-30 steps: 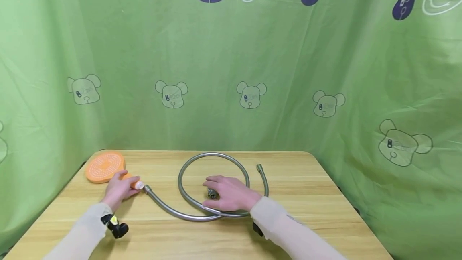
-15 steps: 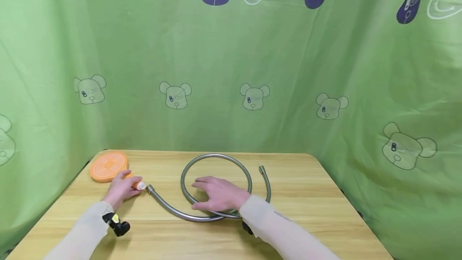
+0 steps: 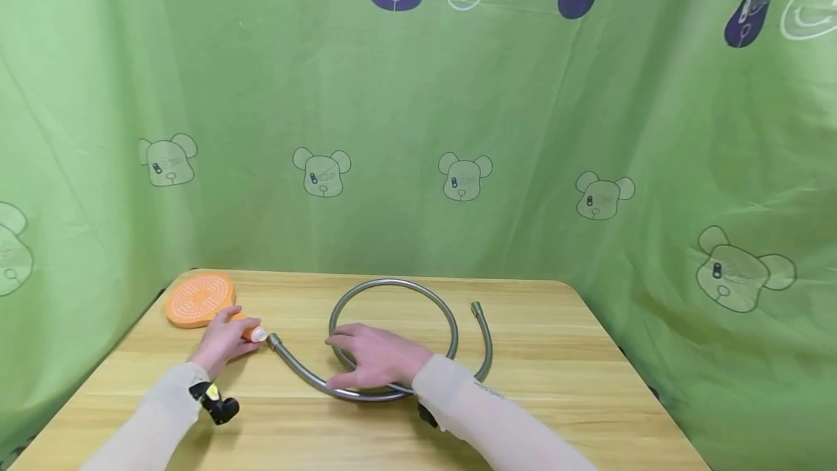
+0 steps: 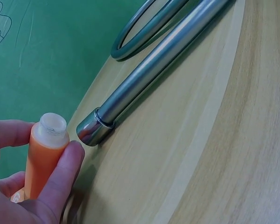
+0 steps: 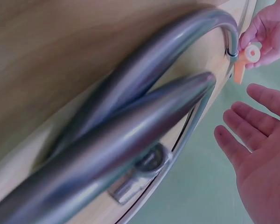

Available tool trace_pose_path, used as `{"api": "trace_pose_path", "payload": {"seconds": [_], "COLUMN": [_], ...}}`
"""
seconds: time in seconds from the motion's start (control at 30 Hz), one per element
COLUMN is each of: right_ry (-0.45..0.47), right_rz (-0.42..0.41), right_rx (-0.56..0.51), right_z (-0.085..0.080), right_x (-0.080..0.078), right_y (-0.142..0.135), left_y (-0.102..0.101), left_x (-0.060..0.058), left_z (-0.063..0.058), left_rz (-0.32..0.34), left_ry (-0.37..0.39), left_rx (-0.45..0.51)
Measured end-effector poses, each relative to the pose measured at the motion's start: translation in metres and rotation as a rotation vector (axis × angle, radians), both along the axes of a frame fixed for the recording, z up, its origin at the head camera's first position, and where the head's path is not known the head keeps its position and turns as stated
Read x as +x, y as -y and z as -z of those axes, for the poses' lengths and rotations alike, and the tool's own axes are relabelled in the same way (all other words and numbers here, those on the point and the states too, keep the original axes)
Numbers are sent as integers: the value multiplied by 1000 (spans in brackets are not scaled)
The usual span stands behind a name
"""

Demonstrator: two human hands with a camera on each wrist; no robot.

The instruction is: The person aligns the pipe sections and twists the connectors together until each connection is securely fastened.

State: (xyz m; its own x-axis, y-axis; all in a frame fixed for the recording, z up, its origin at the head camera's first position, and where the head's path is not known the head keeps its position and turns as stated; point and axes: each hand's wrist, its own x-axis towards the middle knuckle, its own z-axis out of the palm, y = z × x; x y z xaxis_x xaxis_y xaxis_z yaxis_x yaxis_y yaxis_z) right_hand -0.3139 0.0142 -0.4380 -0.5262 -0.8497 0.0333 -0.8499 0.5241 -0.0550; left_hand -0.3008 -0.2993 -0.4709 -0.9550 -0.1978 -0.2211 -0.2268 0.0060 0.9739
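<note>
My left hand (image 3: pixel 221 340) grips the handle (image 4: pixel 39 161) of an orange shower head (image 3: pixel 199 301), which lies at the table's far left. The handle's white end (image 4: pixel 52 127) points toward the metal end nut (image 4: pixel 91 130) of a grey shower hose (image 3: pixel 307 375), with a small gap between them. Above the looped part of the hose hovers my right hand (image 3: pixel 379 358), its fingers spread and holding nothing. Within the loop, a small shiny metal fitting (image 5: pixel 151 170) shows in the right wrist view; in the head view my right hand hides it.
The hose's other end (image 3: pixel 476 307) lies to the right of the loop, pointing away from me. The wooden table (image 3: pixel 588 376) backs onto a green patterned curtain (image 3: pixel 392 231). A small black device (image 3: pixel 216 405) is strapped to my left wrist.
My right hand has moved left across the hose loop, away from the metal fitting it was over. My left hand keeps its grip on the shower head handle. The view has shifted slightly.
</note>
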Motion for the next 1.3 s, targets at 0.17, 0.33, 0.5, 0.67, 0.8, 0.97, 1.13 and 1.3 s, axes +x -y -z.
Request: {"api": "trace_pose_path", "payload": {"seconds": [0.17, 0.33, 0.5, 0.67, 0.8, 0.97, 1.13, 1.3], "right_ry": [19, 43, 68, 94, 96, 103, 110, 118], "right_rz": [4, 15, 34, 42, 48, 49, 66, 83], "right_rx": [13, 23, 24, 20, 29, 41, 52, 69], "right_z": [1, 4, 7, 10, 13, 14, 13, 16], "right_x": [0, 1, 2, 0, -3, -5, -6, -8], "right_y": [13, 23, 30, 38, 45, 53, 60, 67], "left_y": [1, 2, 2, 2, 2, 3, 4, 5], "left_x": [-1, 0, 0, 1, 1, 2, 1, 0], "left_z": [1, 0, -2, -4, -4, -3, 1, 4], "left_rz": [1, -1, 2, -3, -1, -3, 2, 7], "left_ry": [1, 3, 0, -2, -3, 1, -12, -25], "left_rx": [12, 12, -1, 8, 16, 16, 16, 14]}}
